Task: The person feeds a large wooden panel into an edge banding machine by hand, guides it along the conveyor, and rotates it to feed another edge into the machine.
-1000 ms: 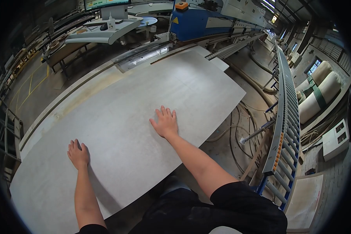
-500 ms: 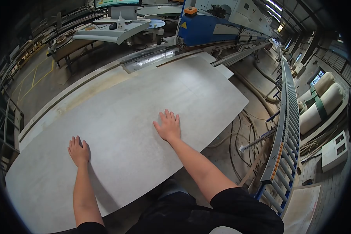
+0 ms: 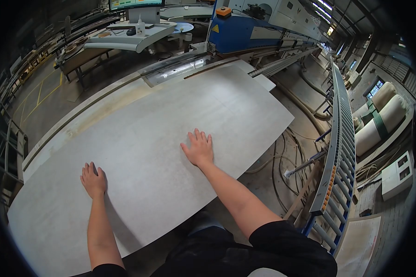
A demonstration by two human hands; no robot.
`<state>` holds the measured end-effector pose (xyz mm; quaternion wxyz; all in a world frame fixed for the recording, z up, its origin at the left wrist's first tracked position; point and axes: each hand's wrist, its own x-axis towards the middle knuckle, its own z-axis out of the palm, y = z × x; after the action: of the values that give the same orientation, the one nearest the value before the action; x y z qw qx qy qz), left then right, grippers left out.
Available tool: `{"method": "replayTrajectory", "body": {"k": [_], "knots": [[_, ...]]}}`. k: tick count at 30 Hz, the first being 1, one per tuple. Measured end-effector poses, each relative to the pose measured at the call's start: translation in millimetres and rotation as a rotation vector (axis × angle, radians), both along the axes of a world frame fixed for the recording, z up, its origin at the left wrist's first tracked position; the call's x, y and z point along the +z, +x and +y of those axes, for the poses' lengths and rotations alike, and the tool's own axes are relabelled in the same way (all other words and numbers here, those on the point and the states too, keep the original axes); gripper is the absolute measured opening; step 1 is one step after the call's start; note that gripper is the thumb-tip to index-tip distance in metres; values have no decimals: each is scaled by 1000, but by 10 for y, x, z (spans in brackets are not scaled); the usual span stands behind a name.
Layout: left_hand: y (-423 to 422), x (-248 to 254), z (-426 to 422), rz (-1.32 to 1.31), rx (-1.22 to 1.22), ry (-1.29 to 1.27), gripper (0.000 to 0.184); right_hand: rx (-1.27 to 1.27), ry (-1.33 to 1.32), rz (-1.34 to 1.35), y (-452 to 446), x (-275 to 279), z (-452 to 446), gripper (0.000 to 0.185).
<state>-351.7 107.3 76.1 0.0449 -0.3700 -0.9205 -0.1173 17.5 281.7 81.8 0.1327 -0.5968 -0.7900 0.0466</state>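
Note:
A large pale grey panel (image 3: pixel 148 194) lies flat in front of me, with its near edge close to my body. My left hand (image 3: pixel 94 180) rests palm down on its left part, fingers spread a little. Further right, near the panel's middle, my right hand (image 3: pixel 199 148) lies flat with its fingers apart. Neither hand holds anything. Beyond the panel's far edge runs a worn, stained machine bed (image 3: pixel 97 111) with a raised rim.
A blue and white machine (image 3: pixel 245 34) stands behind the panel. To the right runs a roller conveyor (image 3: pixel 330 184), with hoses (image 3: pixel 282 159) on the floor beside it. A desk (image 3: pixel 125 42) with a monitor (image 3: pixel 136 3) stands at the back left.
The camera view has shifted slightly, so the surroundings sit a little further right and lower than a second ago. Both hands remain on the panel in about the same places.

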Motion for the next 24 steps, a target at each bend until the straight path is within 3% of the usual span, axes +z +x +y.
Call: {"method": "replayTrajectory", "body": {"k": [24], "knots": [[-17,-26,4,-16,5,-5,50,-3,-9,4,-1,13,-12,63]]}}
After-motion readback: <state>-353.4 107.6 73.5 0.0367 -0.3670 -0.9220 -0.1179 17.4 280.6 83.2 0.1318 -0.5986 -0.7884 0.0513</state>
